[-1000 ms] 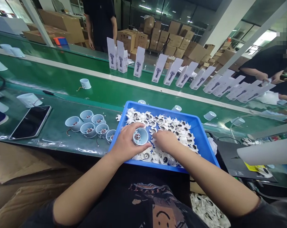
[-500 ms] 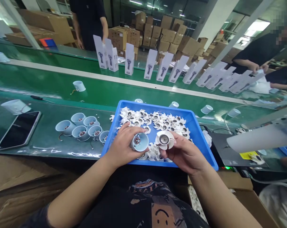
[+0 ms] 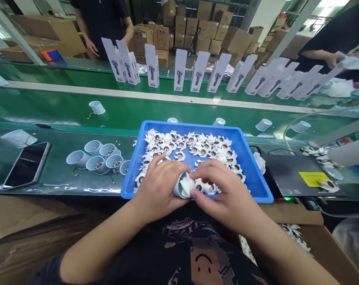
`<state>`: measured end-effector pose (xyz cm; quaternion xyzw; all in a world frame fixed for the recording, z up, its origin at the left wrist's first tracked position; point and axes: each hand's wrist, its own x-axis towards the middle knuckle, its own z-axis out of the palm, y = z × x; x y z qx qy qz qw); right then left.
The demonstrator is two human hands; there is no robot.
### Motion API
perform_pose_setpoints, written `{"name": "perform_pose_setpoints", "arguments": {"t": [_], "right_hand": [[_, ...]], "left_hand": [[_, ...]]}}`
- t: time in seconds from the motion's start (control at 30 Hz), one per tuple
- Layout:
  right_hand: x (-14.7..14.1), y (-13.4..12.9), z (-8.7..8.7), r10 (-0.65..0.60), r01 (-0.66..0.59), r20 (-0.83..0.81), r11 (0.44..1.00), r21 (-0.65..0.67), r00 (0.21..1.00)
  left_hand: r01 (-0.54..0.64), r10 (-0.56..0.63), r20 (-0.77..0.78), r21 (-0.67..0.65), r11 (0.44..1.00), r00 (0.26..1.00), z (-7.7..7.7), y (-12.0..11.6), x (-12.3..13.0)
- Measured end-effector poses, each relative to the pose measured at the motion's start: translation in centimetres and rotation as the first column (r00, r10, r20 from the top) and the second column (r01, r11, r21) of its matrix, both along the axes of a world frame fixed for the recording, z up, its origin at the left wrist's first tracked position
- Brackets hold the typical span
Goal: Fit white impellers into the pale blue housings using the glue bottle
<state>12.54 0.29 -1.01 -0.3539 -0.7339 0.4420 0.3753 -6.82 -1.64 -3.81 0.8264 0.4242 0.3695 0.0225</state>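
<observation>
The cup (image 3: pixel 181 192) sits in the curled fingers of the left hand (image 3: pixel 158 186), over the near edge of the blue tray (image 3: pixel 133 166), its mouth seemingly turned so the right hand (image 3: pixel 223 190) can reach in; the right fingers pinch a white fan (image 3: pixel 187 185) at that mouth. More fans fill the tray, within easy reach, and other cups (image 3: pixel 97 164) cluster mouth-up on the tabletop (image 3: pixel 60 178) to its left, perhaps to keep their wires clear.

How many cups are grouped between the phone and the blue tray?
6 cups: two at the back, four in front, the rightmost partly hidden by the tray. Others may be hidden there.
</observation>
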Motion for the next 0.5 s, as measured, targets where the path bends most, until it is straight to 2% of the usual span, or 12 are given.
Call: {"name": "perform_pose_setpoints", "arguments": {"t": [0.03, 0.07, 0.1, 0.13, 0.23, 0.3, 0.37, 0.43, 0.5], "right_hand": [[-0.3, -0.1, 0.2, -0.042, 0.015, 0.135, 0.981, 0.194, 0.99], [-0.7, -0.1, 0.4, -0.087, -0.003, 0.239, 0.936, 0.353, 0.967], [-1.1, 0.0, 0.3, -0.118, -0.032, 0.303, 0.893, 0.448, 0.946], [-1.4, 0.2, 0.2, -0.122, -0.054, 0.329, 0.876, 0.479, 0.937], [-1.8, 1.2, -0.4, -0.136, -0.055, 0.358, 0.877, 0.477, 0.924], [-1.2, 1.6, -0.6, -0.12, -0.061, 0.383, 0.901, 0.43, 0.916], [-0.3, 1.7, -0.6, -0.001, -0.126, 0.365, 0.938, 0.324, 0.931], [0.5, 1.4, -0.6, 0.125, -0.201, 0.286, 0.946, 0.254, 0.95], [0.8, 0.9, -0.8, 0.135, -0.22, 0.279, 0.927, 0.304, 0.951]], "left_hand": [[0.0, 0.0, 0.0, 0.007, 1.0, 1.0, 0.0, -0.1, 0.2], [-0.006, 0.006, 0.003, 0.017, 1.0, 1.0, -0.1, -0.2, 0.3], [-0.02, 0.019, 0.01, 0.032, 0.999, 1.0, -0.2, -0.2, 0.5], [-0.043, 0.042, 0.021, 0.049, 0.998, 0.999, -0.3, -0.2, 0.7], [-0.118, 0.114, 0.053, 0.084, 0.989, 0.992, -1.1, 0.0, 0.8], [-0.134, 0.131, 0.063, 0.061, 0.989, 0.989, -1.8, 0.3, 0.5], [-0.158, 0.156, 0.073, 0.024, 0.987, 0.985, -2.4, 0.6, 0.1], [-0.191, 0.19, 0.079, 0.01, 0.982, 0.979, -2.8, 0.8, -0.2], [-0.195, 0.193, 0.077, 0.017, 0.981, 0.978, -2.9, 0.7, -0.2]]}}
